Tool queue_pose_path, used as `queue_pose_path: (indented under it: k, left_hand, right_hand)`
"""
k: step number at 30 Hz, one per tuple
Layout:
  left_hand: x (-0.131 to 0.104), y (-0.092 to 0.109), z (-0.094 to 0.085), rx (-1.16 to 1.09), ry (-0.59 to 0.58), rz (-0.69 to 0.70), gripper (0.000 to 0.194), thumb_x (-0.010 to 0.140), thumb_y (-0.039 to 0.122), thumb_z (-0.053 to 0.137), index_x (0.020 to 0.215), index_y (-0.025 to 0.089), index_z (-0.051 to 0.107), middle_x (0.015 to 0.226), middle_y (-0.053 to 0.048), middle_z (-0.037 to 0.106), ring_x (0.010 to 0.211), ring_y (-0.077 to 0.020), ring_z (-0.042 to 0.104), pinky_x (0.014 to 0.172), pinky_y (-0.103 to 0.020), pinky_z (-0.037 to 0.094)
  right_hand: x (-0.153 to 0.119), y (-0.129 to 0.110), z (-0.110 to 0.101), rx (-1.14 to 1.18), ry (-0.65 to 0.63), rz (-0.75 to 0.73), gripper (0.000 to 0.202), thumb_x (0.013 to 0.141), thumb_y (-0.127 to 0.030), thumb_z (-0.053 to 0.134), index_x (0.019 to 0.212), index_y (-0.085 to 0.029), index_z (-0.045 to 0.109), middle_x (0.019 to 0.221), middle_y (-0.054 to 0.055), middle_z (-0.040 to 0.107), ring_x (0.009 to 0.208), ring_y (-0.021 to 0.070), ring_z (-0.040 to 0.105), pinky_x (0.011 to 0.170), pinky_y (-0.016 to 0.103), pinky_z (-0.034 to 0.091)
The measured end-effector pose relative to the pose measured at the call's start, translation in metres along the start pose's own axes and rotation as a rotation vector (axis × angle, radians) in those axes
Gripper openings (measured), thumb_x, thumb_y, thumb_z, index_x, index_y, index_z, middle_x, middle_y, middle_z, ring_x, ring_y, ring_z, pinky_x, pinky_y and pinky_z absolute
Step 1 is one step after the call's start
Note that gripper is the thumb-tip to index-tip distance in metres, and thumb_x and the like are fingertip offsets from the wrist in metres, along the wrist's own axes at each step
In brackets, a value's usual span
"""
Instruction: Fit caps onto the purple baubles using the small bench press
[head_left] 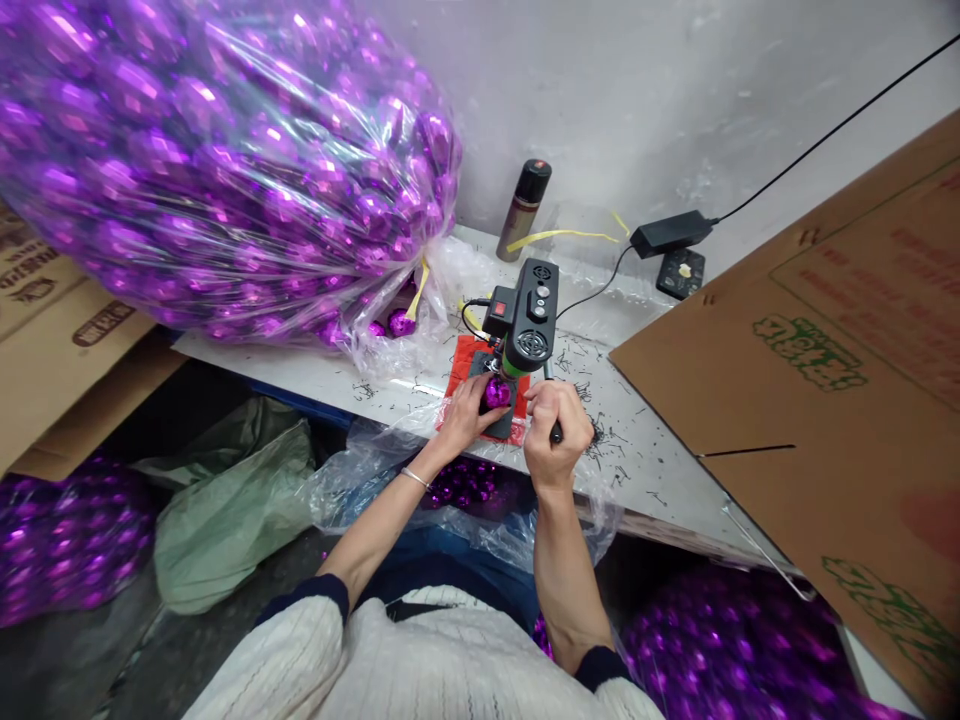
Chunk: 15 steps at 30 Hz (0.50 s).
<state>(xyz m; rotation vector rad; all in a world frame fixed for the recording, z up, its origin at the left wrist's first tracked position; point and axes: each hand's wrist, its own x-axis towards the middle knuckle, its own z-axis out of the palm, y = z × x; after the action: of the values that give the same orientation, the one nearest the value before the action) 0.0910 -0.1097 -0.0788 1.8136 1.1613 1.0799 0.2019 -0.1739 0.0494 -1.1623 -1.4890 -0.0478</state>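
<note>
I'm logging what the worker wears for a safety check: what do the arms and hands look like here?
Both hands are bare, no gloves. The left hand has a thin silvery bracelet at the wrist. The right hand has a plain wrist. Both forearms are uncovered; cream knit sleeves with dark cuffs sit pushed up near the elbows.

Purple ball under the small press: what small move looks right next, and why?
Probably pull the lever down. The left hand already seats the purple ball on the black base, right under the press head, and the right hand is closed round the lever. Nothing looks in the way.
</note>
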Motion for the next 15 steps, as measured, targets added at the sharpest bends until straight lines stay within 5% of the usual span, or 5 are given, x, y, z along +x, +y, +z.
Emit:
queue_pose_path:
  k: [15]
  left_hand:
    - [-0.007,-0.001,0.001,-0.107,0.034,-0.064,0.056,0.083,0.041,0.076,0.131,0.021,0.058,0.131,-0.015,0.064,0.125,-0.032,0.059,0.111,-0.049,0.041]
  right_hand:
    - [-0.047,0.033,0.02,-0.027,0.068,-0.133,0.022,0.095,-0.014,0.043,0.077,-0.022,0.054,0.079,0.003,0.064,0.076,0.0151,0.065,0.067,0.03,0.05]
